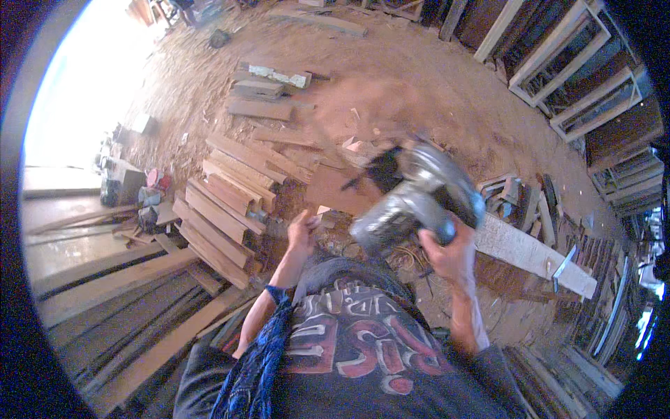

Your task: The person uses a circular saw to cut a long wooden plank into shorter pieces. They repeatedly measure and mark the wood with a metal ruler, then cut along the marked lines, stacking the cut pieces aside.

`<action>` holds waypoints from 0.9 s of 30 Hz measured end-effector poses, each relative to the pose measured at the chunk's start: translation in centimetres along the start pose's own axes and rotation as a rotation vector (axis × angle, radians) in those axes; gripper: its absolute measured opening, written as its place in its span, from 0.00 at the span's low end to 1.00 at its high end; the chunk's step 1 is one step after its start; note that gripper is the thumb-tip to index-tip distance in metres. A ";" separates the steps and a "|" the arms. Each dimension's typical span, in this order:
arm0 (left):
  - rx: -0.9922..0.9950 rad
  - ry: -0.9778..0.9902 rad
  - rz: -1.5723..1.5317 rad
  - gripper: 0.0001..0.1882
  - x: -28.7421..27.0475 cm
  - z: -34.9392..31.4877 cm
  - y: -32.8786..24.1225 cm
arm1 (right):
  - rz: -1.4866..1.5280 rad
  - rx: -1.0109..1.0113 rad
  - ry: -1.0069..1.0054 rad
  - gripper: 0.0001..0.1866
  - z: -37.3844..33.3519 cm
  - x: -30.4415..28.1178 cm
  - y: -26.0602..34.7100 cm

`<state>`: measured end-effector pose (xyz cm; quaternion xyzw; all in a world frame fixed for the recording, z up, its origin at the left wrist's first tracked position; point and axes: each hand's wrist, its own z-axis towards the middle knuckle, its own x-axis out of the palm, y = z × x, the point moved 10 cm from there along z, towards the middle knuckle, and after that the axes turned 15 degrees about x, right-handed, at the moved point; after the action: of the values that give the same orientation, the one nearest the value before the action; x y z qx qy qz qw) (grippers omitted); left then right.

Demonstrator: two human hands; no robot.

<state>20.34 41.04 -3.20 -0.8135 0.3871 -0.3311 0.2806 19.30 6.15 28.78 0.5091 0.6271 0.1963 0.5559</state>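
My right hand (450, 255) grips the handle of a grey and black circular saw (401, 216). The saw is raised in front of my body and smeared by motion, so its blade cannot be made out. My left hand (301, 234) is closed at the left of the saw, its fingers bent together beside a small pale piece (323, 211). Whether they hold that piece is unclear. A flat reddish-brown board (338, 187) lies just beyond, partly hidden by the saw.
Stacked cut boards (227, 188) lie to the left, with longer planks (118, 276) nearer me. A white-painted plank (534, 253) extends right among wood scraps. Wooden frames (565, 49) lean at the far right. More short boards (259, 108) rest on the dirt floor ahead.
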 end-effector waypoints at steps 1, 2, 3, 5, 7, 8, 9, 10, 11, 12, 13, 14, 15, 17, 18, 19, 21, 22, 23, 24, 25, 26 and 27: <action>-0.078 0.103 -0.003 0.16 1.6 0.0 2.2 | 0.075 0.080 -0.055 0.21 -0.9 -2.0 -1.8; -0.083 0.188 0.012 0.17 3.2 0.3 3.7 | 0.045 0.093 -0.148 0.21 -2.2 -4.1 -3.0; -0.082 0.258 0.017 0.17 5.0 1.0 5.1 | 0.065 0.050 -0.226 0.22 -3.0 -6.1 -3.8; -0.166 0.281 -0.033 0.19 7.9 3.3 8.0 | 0.082 0.312 -0.473 0.13 -4.8 -10.0 -9.1; -0.177 0.140 0.004 0.22 8.1 5.2 9.8 | 0.203 0.487 -0.563 0.31 -7.1 -12.7 -13.2; -0.144 -0.008 0.061 0.24 7.2 6.0 10.0 | 0.218 0.419 -0.584 0.25 -8.0 -13.3 -13.2; -0.076 -0.152 0.120 0.26 6.2 6.2 9.8 | 0.212 0.420 -0.653 0.20 -9.5 -14.6 -13.9; -0.061 -0.149 0.064 0.23 6.8 6.3 9.8 | 0.208 0.421 -0.727 0.15 -11.1 -15.8 -14.6; -0.018 -0.145 0.010 0.21 7.4 6.3 9.3 | 0.229 0.419 -0.774 0.16 -12.2 -16.5 -15.1; -0.038 -0.164 -0.023 0.21 7.5 5.7 9.1 | 0.249 0.417 -0.823 0.16 -13.2 -17.2 -15.6; 0.002 -0.134 -0.005 0.21 8.0 5.2 8.2 | 0.246 0.464 -0.899 0.17 -14.6 -18.3 -16.8; -0.016 -0.124 0.036 0.24 8.4 5.0 7.3 | 0.289 0.423 -0.869 0.17 -14.6 -18.6 -17.4; -0.035 -0.113 0.079 0.29 8.9 4.5 6.1 | 0.308 0.431 -0.868 0.18 -15.5 -19.1 -18.3; 0.080 -0.073 0.153 0.29 9.7 3.8 1.9 | 0.319 0.450 -0.899 0.18 -17.5 -19.9 -20.1; 0.142 -0.054 0.182 0.30 10.2 3.3 -0.4 | 0.315 0.448 -0.928 0.18 -18.3 -20.4 -20.9; 0.211 -0.034 0.205 0.30 11.3 3.0 -2.6 | 0.302 0.434 -0.970 0.18 -18.8 -20.9 -21.5; 0.464 -0.056 0.277 0.30 13.2 1.6 -8.0 | 0.281 0.419 -1.023 0.18 -20.1 -21.1 -21.9; 0.671 -0.092 0.331 0.29 14.4 0.1 -11.0 | 0.255 0.489 -1.091 0.17 -21.0 -21.5 -22.4; 0.771 -0.026 0.639 0.27 16.5 -0.6 -14.1 | 0.306 0.453 -1.048 0.17 -20.9 -21.4 -22.3; 0.800 0.033 0.971 0.26 18.3 -0.7 -16.8 | 0.354 0.491 -1.044 0.17 -21.2 -21.1 -22.5; 0.917 0.103 0.940 0.25 20.5 -2.3 -18.4 | 0.400 0.528 -1.039 0.17 -21.5 -20.9 -22.9; 0.942 0.152 0.927 0.25 21.9 -3.3 -19.3 | 0.396 0.529 -1.030 0.17 -21.6 -20.8 -22.7; 1.053 0.221 0.875 0.24 24.0 -4.7 -20.1 | 0.394 0.527 -1.023 0.17 -21.7 -20.9 -22.8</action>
<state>37.22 31.41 21.79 -0.2997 0.4936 -0.4121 0.7048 -12.62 -13.98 27.29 0.7658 0.2020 -0.1360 0.5952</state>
